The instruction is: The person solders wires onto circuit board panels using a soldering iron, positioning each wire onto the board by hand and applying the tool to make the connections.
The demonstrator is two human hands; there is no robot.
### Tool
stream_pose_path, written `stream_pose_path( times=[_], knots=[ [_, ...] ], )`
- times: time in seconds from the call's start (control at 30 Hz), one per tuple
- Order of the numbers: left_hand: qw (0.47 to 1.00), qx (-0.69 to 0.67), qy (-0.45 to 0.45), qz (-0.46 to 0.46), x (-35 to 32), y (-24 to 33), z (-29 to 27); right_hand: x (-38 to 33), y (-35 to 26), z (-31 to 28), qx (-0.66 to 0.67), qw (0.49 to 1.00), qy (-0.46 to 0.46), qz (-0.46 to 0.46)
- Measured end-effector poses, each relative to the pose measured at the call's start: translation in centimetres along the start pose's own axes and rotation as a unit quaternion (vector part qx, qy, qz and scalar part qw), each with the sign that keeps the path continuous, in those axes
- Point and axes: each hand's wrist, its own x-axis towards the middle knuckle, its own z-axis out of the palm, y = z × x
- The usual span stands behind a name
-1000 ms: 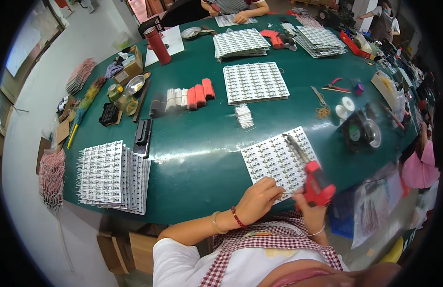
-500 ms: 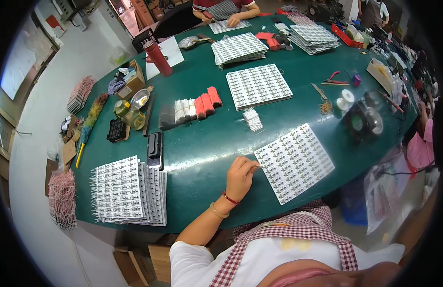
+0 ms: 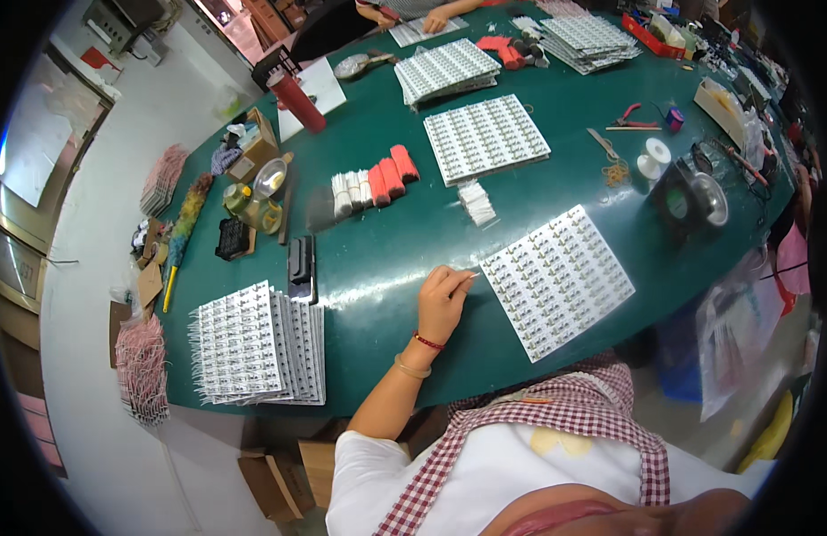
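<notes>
My left hand [image 3: 445, 297] is closed in a pinch at the left of a white panel [image 3: 558, 283] covered with rows of small printed units. Between thumb and forefinger pokes out a short thin white piece [image 3: 473, 275], too small to name, its tip just short of the panel's edge. The panel lies flat on the green table [image 3: 386, 308]. Beyond it sits a small bundle of white sticks [image 3: 477, 204], and behind that a stack of similar panels [image 3: 486, 138]. My right hand is out of sight.
A tall pile of panels [image 3: 252, 344] stands front left, near a black case [image 3: 301, 261]. White and red bundles [image 3: 376, 186] lie mid-table. To the right are a white spool [image 3: 654, 157], pliers [image 3: 629, 117] and a dark device [image 3: 680, 205]. Across the table a co-worker's hands [image 3: 440, 18] handle another panel.
My left hand has drawn slightly left, away from the panel's edge, still pinching the white piece. The whole view has shifted a little.
</notes>
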Motion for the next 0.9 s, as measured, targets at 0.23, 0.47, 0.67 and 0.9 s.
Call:
stream_pose_path(
  times=[0.23, 0.47, 0.67, 0.9],
  knots=[
    [0.977, 0.135, -0.108, 0.128, 0.4, -1.2, -1.6, -9.3, -6.2, 13.6, 0.005, 0.972, -0.23, -0.042],
    [0.962, 0.182, -0.103, 0.176, 0.7, -3.7, -2.3, -32.8, 4.4, 31.4, -0.02, 0.852, -0.517, 0.079],
    [0.948, 0.172, -0.11, 0.244, 2.6, -4.6, -0.8, -42.3, 9.4, 37.4, -0.074, 0.756, -0.642, 0.107],
    [0.95, 0.155, -0.144, 0.229, 2.7, -4.7, -0.2, -44.1, 12.2, 38.0, -0.205, 0.739, -0.632, 0.106]
  ],
)
